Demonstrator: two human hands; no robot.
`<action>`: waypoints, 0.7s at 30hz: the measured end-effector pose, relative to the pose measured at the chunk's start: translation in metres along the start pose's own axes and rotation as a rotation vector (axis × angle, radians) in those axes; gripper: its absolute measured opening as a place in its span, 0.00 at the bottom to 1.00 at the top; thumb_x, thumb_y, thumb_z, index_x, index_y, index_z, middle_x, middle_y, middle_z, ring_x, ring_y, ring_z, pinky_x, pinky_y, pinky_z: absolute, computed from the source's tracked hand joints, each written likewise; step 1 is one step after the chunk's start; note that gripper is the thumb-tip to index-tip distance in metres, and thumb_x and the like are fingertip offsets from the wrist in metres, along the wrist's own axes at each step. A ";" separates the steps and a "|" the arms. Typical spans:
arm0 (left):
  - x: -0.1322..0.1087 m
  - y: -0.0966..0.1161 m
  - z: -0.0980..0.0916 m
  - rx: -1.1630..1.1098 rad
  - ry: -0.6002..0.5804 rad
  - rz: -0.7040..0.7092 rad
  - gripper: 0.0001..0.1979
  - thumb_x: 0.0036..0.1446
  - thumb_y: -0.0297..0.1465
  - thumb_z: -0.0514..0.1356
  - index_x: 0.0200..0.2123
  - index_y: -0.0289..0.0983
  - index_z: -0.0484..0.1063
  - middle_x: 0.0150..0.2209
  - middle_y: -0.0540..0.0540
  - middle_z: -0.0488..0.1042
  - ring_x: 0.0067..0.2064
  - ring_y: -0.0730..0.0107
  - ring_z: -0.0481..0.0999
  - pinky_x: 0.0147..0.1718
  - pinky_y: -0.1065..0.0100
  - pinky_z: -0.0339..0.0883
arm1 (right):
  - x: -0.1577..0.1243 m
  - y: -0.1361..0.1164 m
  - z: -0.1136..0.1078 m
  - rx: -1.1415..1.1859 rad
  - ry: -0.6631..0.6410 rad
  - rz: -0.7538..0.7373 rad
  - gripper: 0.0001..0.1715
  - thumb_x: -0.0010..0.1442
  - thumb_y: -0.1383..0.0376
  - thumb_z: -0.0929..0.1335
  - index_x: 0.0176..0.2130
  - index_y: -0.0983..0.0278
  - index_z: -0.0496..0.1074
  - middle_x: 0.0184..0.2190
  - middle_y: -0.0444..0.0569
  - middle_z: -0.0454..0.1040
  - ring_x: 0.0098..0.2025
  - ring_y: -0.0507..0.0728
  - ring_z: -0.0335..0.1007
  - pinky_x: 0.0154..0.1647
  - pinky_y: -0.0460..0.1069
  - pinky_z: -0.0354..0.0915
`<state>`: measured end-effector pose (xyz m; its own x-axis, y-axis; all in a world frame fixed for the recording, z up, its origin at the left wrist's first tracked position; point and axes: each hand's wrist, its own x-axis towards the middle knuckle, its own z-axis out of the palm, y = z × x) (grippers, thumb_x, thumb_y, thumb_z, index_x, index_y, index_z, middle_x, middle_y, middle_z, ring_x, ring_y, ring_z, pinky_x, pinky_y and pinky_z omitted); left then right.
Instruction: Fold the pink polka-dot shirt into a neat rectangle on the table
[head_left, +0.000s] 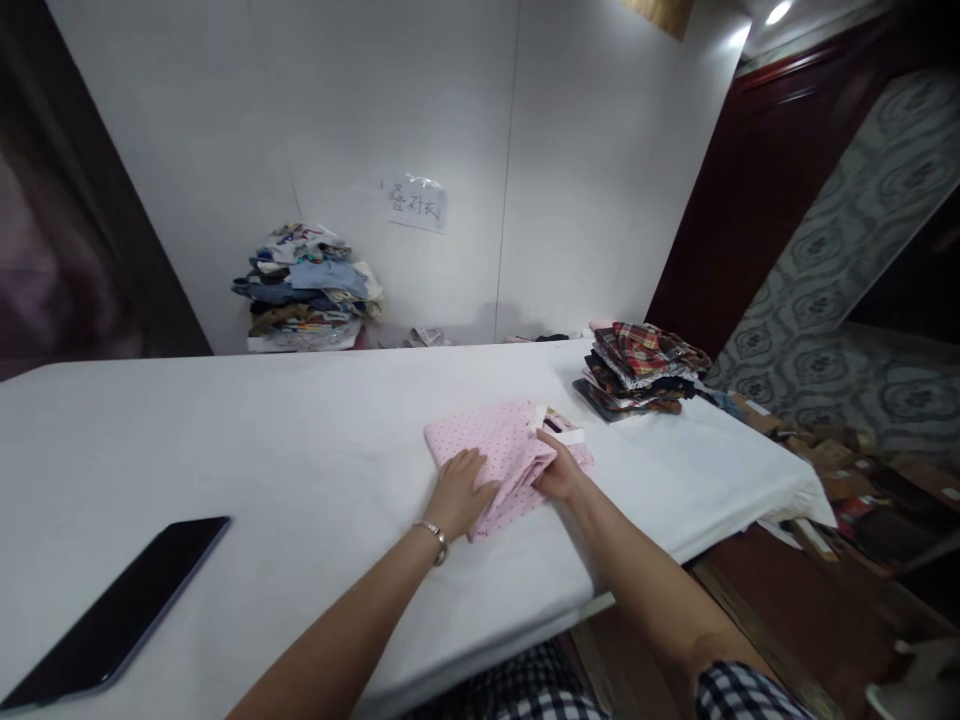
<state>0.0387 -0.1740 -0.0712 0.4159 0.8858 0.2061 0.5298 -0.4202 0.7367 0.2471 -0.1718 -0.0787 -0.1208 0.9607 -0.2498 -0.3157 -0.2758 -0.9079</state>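
Note:
A pink dotted shirt [480, 432], partly folded, lies on the white-covered table [300, 450]. Its white collar [566, 436] points to the right. My left hand [459, 492] rests flat on the shirt's near left part, fingers apart, with a bracelet at the wrist. At the collar end, my right hand [556, 472] has its thumb on top and its fingers under the gathered cloth, gripping it. The fingers beneath the cloth are hidden.
Folded shirts in a stack [641, 370], a plaid one on top, stand at the table's right. A clothes pile [311, 290] rises behind the back edge. A dark tablet-like device [124, 610] lies front left. A paper sign [418, 204] hangs on the wall; boxes [832, 465] sit right.

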 end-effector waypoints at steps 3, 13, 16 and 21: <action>-0.007 -0.015 0.002 0.304 -0.092 0.098 0.24 0.56 0.38 0.56 0.54 0.36 0.67 0.63 0.39 0.58 0.65 0.54 0.52 0.62 0.50 0.42 | -0.005 -0.008 -0.006 -0.037 0.007 0.041 0.23 0.55 0.60 0.63 0.49 0.65 0.66 0.40 0.53 0.76 0.41 0.58 0.73 0.43 0.54 0.68; -0.007 -0.028 0.003 0.376 -0.106 0.135 0.22 0.55 0.36 0.57 0.54 0.41 0.67 0.63 0.42 0.58 0.65 0.55 0.51 0.62 0.47 0.39 | -0.027 -0.016 0.000 -0.332 0.092 -0.078 0.31 0.45 0.68 0.69 0.52 0.59 0.68 0.38 0.46 0.76 0.38 0.59 0.72 0.39 0.56 0.70; -0.008 -0.028 0.001 0.342 -0.107 0.112 0.21 0.55 0.38 0.56 0.53 0.42 0.68 0.62 0.43 0.59 0.65 0.56 0.53 0.62 0.48 0.40 | -0.027 -0.009 0.001 -0.370 0.104 -0.175 0.37 0.42 0.72 0.66 0.53 0.59 0.68 0.37 0.44 0.77 0.40 0.59 0.72 0.44 0.55 0.68; -0.010 -0.023 -0.002 0.333 -0.118 0.102 0.19 0.57 0.41 0.54 0.50 0.43 0.70 0.61 0.44 0.61 0.64 0.58 0.54 0.62 0.50 0.40 | -0.030 -0.004 -0.003 -0.377 0.101 -0.230 0.41 0.40 0.73 0.63 0.55 0.59 0.68 0.44 0.43 0.76 0.46 0.60 0.70 0.49 0.55 0.65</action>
<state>0.0209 -0.1723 -0.0888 0.5511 0.8152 0.1779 0.6848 -0.5637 0.4619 0.2549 -0.1991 -0.0689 0.0108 0.9991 -0.0416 0.0439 -0.0420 -0.9982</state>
